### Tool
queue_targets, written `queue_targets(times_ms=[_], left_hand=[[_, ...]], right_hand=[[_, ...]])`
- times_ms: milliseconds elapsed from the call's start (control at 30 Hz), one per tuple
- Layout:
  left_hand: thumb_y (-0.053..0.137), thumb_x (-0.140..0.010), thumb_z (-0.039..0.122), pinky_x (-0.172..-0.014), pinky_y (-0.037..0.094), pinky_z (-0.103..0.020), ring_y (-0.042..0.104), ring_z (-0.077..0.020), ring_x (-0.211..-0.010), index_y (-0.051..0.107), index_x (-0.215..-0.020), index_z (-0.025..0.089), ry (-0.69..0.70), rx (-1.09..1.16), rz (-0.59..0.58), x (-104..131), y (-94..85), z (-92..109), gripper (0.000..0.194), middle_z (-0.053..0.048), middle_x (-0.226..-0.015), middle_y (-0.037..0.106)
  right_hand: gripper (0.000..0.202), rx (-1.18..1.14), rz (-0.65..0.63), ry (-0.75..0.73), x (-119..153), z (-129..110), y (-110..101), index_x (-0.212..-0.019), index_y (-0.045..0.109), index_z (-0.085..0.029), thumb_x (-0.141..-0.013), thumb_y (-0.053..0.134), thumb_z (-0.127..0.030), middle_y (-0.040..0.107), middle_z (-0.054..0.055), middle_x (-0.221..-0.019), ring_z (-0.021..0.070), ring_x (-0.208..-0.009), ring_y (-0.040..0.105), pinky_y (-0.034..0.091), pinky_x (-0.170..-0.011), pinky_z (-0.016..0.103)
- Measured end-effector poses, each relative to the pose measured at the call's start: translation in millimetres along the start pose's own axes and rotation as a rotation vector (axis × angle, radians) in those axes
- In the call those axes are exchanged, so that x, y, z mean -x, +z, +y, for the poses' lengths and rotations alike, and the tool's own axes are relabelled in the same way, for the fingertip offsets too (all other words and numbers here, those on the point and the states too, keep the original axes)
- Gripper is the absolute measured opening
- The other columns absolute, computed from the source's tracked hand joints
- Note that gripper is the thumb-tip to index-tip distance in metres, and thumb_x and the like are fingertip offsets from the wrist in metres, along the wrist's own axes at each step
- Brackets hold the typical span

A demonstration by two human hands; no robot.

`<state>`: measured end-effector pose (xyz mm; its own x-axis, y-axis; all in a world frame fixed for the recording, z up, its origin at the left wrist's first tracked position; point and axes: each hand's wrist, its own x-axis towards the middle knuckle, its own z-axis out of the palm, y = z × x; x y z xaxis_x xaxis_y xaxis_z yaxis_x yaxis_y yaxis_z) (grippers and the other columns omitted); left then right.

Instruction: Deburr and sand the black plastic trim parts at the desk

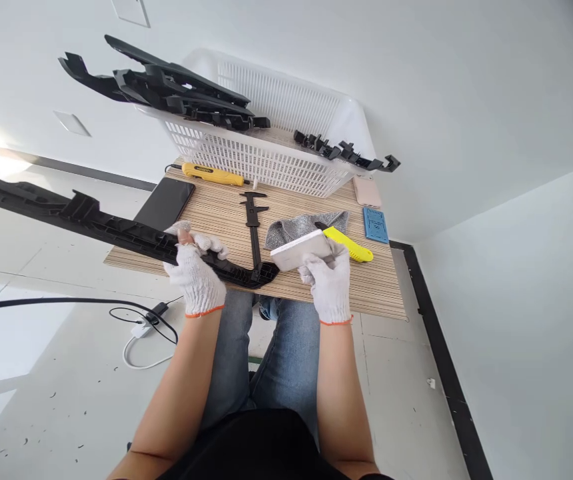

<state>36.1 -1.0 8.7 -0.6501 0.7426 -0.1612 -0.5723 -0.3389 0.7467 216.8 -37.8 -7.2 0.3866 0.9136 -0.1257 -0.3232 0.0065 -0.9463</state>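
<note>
My left hand (195, 270), in a white knit glove with an orange cuff, is closed around a long black plastic trim piece (116, 230). The strip runs from the left edge of the view to the table's front edge, where its curved end lies by the jawless end of a black caliper (253, 227). In my right hand (327, 280), gloved alike, is a flat white rectangular block (300, 251), pinched at its right end; its exact kind is unclear. Just behind the block are a crumpled grey cloth (286, 231) and a yellow utility knife (351, 245).
A white plastic basket (266, 163) at the back holds several black plastic parts (181, 93). On the striped table (216, 210) lie a yellow corded tool (212, 175), a black phone-like slab (165, 202), a pink case (366, 192) and a blue pack (375, 225). Cables (131, 363) trail at left.
</note>
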Motion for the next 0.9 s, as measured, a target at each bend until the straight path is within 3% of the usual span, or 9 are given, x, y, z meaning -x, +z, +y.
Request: queue_targets(times_ms=[100,233,400,533,567,667,700,833,900], left_hand=[[0.082,-0.081,0.047,-0.041,0.036,-0.023,0.05,-0.0117,-0.043,0.055,-0.087,0.026,0.067,-0.045,0.05,-3.8,-1.1,1.0,0.036,0.01,-0.053,0.046],[0.086,-0.076,0.061,-0.039,0.038,-0.025,0.051,-0.0136,-0.04,0.053,-0.087,0.026,0.135,-0.099,0.042,-4.9,-1.3,-2.7,0.05,0.01,-0.051,0.045],[0.09,-0.067,0.07,-0.04,0.04,-0.026,0.053,-0.0144,-0.039,0.053,-0.085,0.027,0.131,-0.102,0.01,-2.0,-1.3,-4.0,0.06,0.008,-0.049,0.048],[0.094,-0.062,0.066,-0.041,0.04,-0.026,0.054,-0.0148,-0.041,0.057,-0.086,0.027,0.102,-0.081,0.044,-1.9,-0.7,-2.3,0.059,0.008,-0.048,0.049],[0.096,-0.059,0.067,-0.041,0.041,-0.026,0.054,-0.0149,-0.041,0.057,-0.085,0.027,0.098,-0.078,0.044,-2.1,-0.7,-2.1,0.061,0.007,-0.048,0.049],[0.098,-0.053,0.069,-0.04,0.04,-0.026,0.051,-0.0143,-0.04,0.057,-0.083,0.028,0.09,-0.061,0.052,-2.3,-1.0,-1.7,0.065,0.006,-0.049,0.051],[0.098,-0.053,0.069,-0.04,0.04,-0.026,0.051,-0.0141,-0.041,0.057,-0.083,0.027,0.087,-0.061,0.051,-2.0,-1.0,-1.4,0.065,0.006,-0.05,0.051],[0.095,-0.062,0.067,-0.042,0.042,-0.025,0.053,-0.0133,-0.041,0.058,-0.086,0.027,0.102,-0.083,0.037,0.1,-0.6,0.0,0.059,0.007,-0.05,0.05],[0.093,-0.065,0.069,-0.042,0.043,-0.025,0.053,-0.0132,-0.041,0.058,-0.088,0.028,0.123,-0.091,0.025,0.3,-1.1,0.0,0.059,0.007,-0.051,0.05]], right_hand=[[0.051,0.074,-0.138,0.132,3.7,-1.3,-3.2,-0.1,0.048,-0.027,-0.064,0.084,-0.032,0.06,-0.011,-0.068,0.0091,-0.047,0.055,0.038,-0.041,0.019],[0.068,0.175,-0.289,0.21,6.3,2.2,6.1,-0.127,0.056,-0.027,-0.065,0.086,-0.032,0.065,-0.008,-0.078,0.0101,-0.051,0.059,0.046,-0.044,0.021],[0.066,-0.011,0.088,0.006,1.0,6.4,12.9,-0.135,0.059,-0.029,-0.074,0.081,-0.041,0.065,-0.006,-0.088,0.0043,-0.05,0.05,0.04,-0.043,0.018],[0.062,0.112,-0.209,0.191,4.0,6.2,6.3,-0.129,0.066,-0.028,-0.072,0.086,-0.042,0.065,-0.006,-0.083,0.0044,-0.047,0.047,0.038,-0.041,0.018],[0.063,0.138,-0.203,0.192,4.9,6.2,5.4,-0.129,0.066,-0.028,-0.071,0.086,-0.04,0.067,-0.006,-0.085,0.0049,-0.048,0.049,0.04,-0.042,0.019],[0.062,0.058,0.096,0.019,5.1,6.7,5.6,-0.132,0.062,-0.028,-0.074,0.08,-0.043,0.067,-0.004,-0.092,0.0048,-0.05,0.051,0.042,-0.044,0.019],[0.061,0.035,0.129,-0.004,4.9,6.9,6.2,-0.131,0.061,-0.028,-0.075,0.079,-0.043,0.066,-0.004,-0.092,0.0046,-0.05,0.05,0.042,-0.043,0.019],[0.06,0.125,-0.183,0.166,5.9,8.4,8.6,-0.125,0.063,-0.026,-0.07,0.085,-0.037,0.066,-0.005,-0.085,0.0069,-0.05,0.053,0.042,-0.042,0.02],[0.059,0.079,-0.07,0.106,6.5,9.3,9.1,-0.125,0.06,-0.027,-0.072,0.083,-0.038,0.066,-0.005,-0.086,0.0075,-0.051,0.054,0.044,-0.043,0.02]])
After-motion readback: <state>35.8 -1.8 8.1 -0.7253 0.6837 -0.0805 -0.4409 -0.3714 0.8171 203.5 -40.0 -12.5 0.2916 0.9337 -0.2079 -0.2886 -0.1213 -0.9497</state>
